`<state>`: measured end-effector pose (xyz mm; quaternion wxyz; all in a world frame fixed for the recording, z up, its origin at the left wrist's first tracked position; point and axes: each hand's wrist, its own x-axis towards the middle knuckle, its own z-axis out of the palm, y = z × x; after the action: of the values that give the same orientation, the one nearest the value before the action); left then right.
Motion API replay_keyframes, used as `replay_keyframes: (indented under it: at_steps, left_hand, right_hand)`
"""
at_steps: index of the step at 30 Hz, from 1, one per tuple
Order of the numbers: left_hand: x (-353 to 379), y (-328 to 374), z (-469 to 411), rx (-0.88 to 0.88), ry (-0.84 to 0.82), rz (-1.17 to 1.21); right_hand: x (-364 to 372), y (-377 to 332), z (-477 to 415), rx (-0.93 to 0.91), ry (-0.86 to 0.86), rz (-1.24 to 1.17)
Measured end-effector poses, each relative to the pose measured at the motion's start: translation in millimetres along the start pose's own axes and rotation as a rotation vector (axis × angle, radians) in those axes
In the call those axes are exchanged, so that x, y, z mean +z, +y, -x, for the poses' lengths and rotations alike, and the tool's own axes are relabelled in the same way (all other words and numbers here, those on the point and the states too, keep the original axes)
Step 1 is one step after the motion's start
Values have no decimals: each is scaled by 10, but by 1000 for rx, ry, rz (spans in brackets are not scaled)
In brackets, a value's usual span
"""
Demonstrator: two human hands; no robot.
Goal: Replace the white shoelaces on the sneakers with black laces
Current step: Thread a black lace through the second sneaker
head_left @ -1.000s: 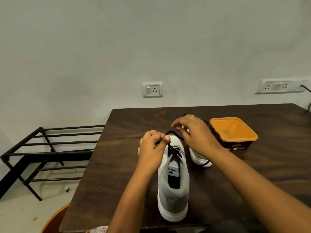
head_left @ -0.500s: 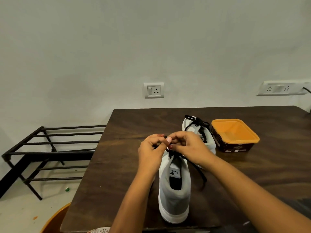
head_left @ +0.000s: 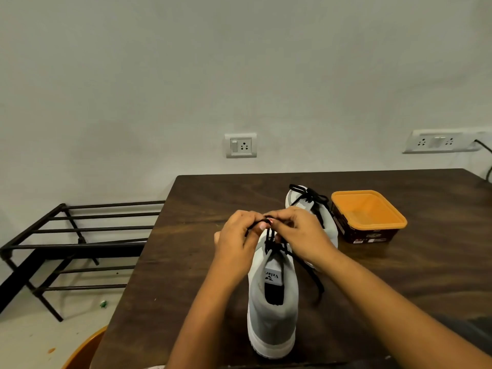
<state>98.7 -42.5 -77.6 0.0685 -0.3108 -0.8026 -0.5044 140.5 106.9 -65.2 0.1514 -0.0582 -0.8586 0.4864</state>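
A grey-and-white sneaker (head_left: 273,310) stands on the dark wooden table (head_left: 399,275), heel toward me, threaded with a black lace (head_left: 270,239). My left hand (head_left: 235,242) and my right hand (head_left: 300,233) meet above its front, each pinching a part of the black lace. One loose lace end trails down the shoe's right side onto the table. A second sneaker (head_left: 311,209) with a tied black lace lies behind my right hand, partly hidden by it.
An orange-rimmed brown tub (head_left: 368,217) sits to the right of the far sneaker. A black metal rack (head_left: 66,243) stands on the floor left of the table. An orange object (head_left: 82,352) shows at the bottom left. Wall sockets are on the wall behind.
My right hand came back from the far sneaker toward the near shoe and joined my left hand on the lace. Both hands now hold it a little higher.
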Motion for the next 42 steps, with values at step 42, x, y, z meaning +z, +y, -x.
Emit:
replay_keyframes:
  at_steps: [42]
  left_hand:
    - [133,-4,-190,-67,106,-86]
  right_hand:
    - [-372,-109,-99,200,-265,-90]
